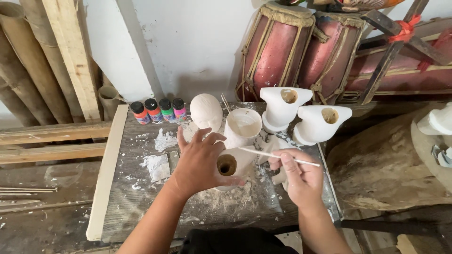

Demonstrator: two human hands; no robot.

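- Left hand (200,162) wraps the white carved figure (230,164) at frame centre, its hollow opening facing up; right hand (299,176) pinches a thin white stick (278,156) with its tip near the opening.
- Figure looks like rigid, light wood with a chalky, dusty coat: likely slippery, chips easily. Grip the body, not the rim.
- Similar white pieces (282,108) sit upper centre; paint bottles (159,110) upper left on the dusty workbench (141,202).

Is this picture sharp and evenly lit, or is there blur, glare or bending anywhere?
Head view: soft, even light with only faint shadows under the left hand and right hand; no harsh glare on the white carved piece; the thin stick stays crisp; the planks at the left edge lean outward, a wide-lens bend.
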